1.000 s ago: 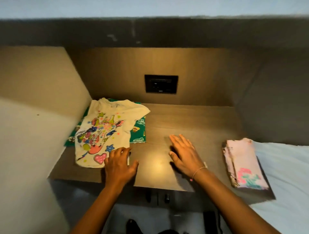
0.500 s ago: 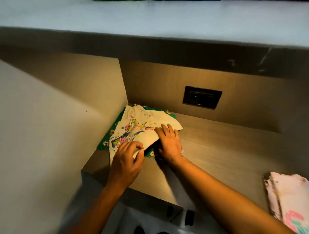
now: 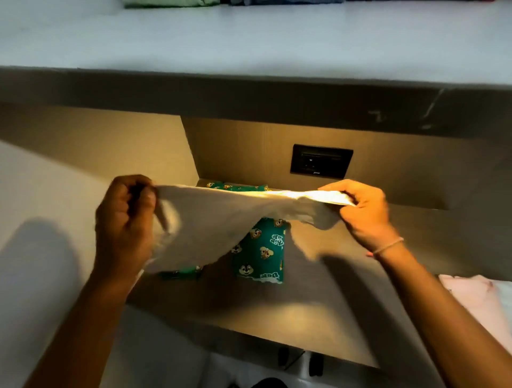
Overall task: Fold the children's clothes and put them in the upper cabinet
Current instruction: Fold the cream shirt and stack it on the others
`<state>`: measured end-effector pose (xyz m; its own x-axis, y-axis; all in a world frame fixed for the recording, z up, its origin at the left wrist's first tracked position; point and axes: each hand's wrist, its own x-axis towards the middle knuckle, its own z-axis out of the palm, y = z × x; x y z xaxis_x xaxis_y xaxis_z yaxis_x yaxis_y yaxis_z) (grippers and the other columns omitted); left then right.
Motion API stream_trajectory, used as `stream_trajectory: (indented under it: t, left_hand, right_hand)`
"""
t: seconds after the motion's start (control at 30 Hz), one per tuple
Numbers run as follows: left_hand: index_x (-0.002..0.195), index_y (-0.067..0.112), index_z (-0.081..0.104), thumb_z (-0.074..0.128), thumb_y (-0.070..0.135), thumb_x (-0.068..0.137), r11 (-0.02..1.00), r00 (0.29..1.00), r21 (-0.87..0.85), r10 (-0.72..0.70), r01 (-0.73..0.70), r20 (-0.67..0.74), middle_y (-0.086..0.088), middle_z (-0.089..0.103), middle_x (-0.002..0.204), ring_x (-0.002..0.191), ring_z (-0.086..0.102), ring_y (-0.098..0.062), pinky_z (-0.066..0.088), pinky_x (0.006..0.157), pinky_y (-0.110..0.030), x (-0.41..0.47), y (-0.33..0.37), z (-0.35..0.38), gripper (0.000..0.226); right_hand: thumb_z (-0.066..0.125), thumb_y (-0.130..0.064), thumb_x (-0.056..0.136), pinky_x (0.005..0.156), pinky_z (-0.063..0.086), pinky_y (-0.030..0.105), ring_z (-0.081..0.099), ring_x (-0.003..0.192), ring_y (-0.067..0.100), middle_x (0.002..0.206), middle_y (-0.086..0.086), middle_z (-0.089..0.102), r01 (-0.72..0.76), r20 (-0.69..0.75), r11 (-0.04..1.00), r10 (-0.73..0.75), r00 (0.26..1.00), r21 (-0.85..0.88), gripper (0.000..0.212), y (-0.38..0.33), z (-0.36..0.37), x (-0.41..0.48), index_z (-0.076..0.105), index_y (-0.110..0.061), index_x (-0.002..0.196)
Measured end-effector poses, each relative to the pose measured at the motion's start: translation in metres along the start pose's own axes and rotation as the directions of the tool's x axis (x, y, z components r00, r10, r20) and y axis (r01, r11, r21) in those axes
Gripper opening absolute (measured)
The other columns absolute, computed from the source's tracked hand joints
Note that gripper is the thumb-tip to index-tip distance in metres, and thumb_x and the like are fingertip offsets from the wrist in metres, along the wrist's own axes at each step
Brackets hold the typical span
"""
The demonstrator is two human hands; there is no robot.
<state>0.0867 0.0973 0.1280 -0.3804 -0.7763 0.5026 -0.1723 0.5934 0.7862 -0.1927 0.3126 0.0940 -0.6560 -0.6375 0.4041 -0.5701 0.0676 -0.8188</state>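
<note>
Dim little alcove here, wood-look counter [image 3: 277,313] lit warm from a light under the shelf [image 3: 249,36] above, with a dark socket plate [image 3: 321,161] on the back wall. The person has the cream shirt [image 3: 221,221] up off the counter, stretched between both hands: left hand [image 3: 124,218] bunched tight on one end, right hand [image 3: 363,210] pinching the other, hands well apart so the cloth hangs like a hammock. My guess is that's to shake it flat and find the edges before laying it down to fold, since a limp tee won't fold square otherwise. The print isn't showing from here, so we're probably looking at the back or inside. Under it, against the left wall, the green cartoon-print piece [image 3: 260,249] lies on the counter waiting its turn, partly hidden by the hanging shirt. Off at the right edge there's a pink pile [image 3: 476,299], looks folded but it's cropped so can't swear to it. Up top on the shelf there's a strip of green cloth [image 3: 166,2], maybe stuff already put away. So folding is barely underway on this one.
</note>
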Motion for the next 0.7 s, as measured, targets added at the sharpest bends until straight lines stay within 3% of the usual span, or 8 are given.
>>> stream_trajectory:
  t: [0.1,0.2,0.3,0.4,0.47,0.53,0.63,0.7]
  left_hand:
    - [0.096,0.044,0.062,0.053,0.035,0.089,0.983,0.982,-0.158,-0.068,0.097,0.178,0.014,0.067,0.094,0.093,0.063,-0.011,0.05,0.075,-0.029,0.022,0.018,-0.003,0.014]
    - [0.095,0.041,0.067,0.058,0.041,0.084,0.947,0.903,-0.232,-0.111,0.223,0.416,0.014,0.071,0.09,0.087,0.065,-0.007,0.051,0.073,-0.026,0.047,0.029,0.02,0.014]
    - [0.091,0.03,0.07,0.064,0.034,0.088,0.953,0.802,-0.101,-0.18,0.286,0.57,0.01,0.072,0.083,0.073,0.064,-0.004,0.054,0.063,-0.021,0.06,0.026,0.079,0.008]
    - [0.082,0.022,0.07,0.063,0.021,0.091,0.942,0.674,0.07,-0.287,0.33,0.681,0.01,0.07,0.075,0.067,0.059,-0.003,0.049,0.058,-0.019,0.053,0.009,0.15,0.012]
    - [0.082,0.017,0.069,0.062,0.013,0.093,0.908,0.573,0.14,-0.362,0.395,0.735,0.002,0.068,0.073,0.068,0.058,-0.009,0.049,0.054,-0.015,0.041,-0.009,0.19,0.014]
    - [0.089,0.007,0.066,0.058,0.006,0.094,0.879,0.502,0.263,-0.448,0.397,0.739,-0.01,0.063,0.082,0.08,0.056,-0.019,0.047,0.065,-0.023,0.03,-0.026,0.222,0.01]
    - [0.095,0.007,0.061,0.058,0.014,0.093,0.864,0.53,0.44,-0.499,0.245,0.685,-0.018,0.059,0.094,0.093,0.057,-0.028,0.044,0.077,-0.035,0.017,-0.038,0.25,0.008]
    - [0.118,0.009,0.056,0.063,0.034,0.091,0.789,0.677,0.605,-0.386,-0.11,0.627,-0.016,0.06,0.118,0.112,0.054,-0.034,0.045,0.088,-0.042,0.007,-0.042,0.254,0.038]
  right_hand:
    - [0.069,-0.003,0.074,0.067,0.048,0.01,0.063,0.074,-0.005,0.082,-0.019,0.072,0.004,0.079,0.999,-0.008,0.997,0.054,0.027,-0.041,-0.07,-0.018,0.073,-0.027,0.087]
    - [0.072,-0.015,0.081,0.052,0.046,0.009,0.06,0.064,-0.004,0.074,-0.015,0.072,-0.069,0.05,0.992,0.064,0.997,0.11,0.008,-0.055,-0.117,-0.026,0.072,-0.021,0.086]
    - [0.067,0.004,0.081,0.052,0.047,0.009,0.06,0.059,-0.005,0.068,-0.01,0.071,-0.236,-0.038,0.972,0.236,0.971,-0.006,0.024,-0.025,-0.139,-0.023,0.072,-0.02,0.084]
    - [0.072,-0.008,0.082,0.065,0.049,0.02,0.06,0.071,0.007,0.08,0.004,0.07,-0.473,-0.095,0.878,0.466,0.88,-0.07,0.009,0.031,-0.14,-0.022,0.072,-0.008,0.091]
    - [0.072,-0.01,0.082,0.057,0.045,0.017,0.054,0.075,0.015,0.078,0.008,0.065,-0.579,-0.126,0.812,0.568,0.813,-0.077,0.012,0.072,-0.127,-0.024,0.07,-0.002,0.091]
    - [0.068,-0.009,0.085,0.061,0.046,0.022,0.054,0.079,0.019,0.088,0.017,0.066,-0.65,-0.179,0.757,0.632,0.754,-0.065,0.021,0.105,-0.114,-0.025,0.067,0.005,0.101]
    - [0.063,-0.016,0.091,0.079,0.054,0.036,0.061,0.098,0.031,0.121,0.017,0.064,-0.73,-0.277,0.663,0.679,0.679,-0.165,0.031,0.134,-0.102,-0.025,0.061,-0.007,0.12]
    - [0.059,-0.024,0.093,0.063,0.055,0.035,0.061,0.093,0.028,0.126,0.006,0.062,-0.732,-0.344,0.629,0.648,0.68,-0.263,0.034,0.132,-0.097,-0.034,0.056,-0.021,0.127]
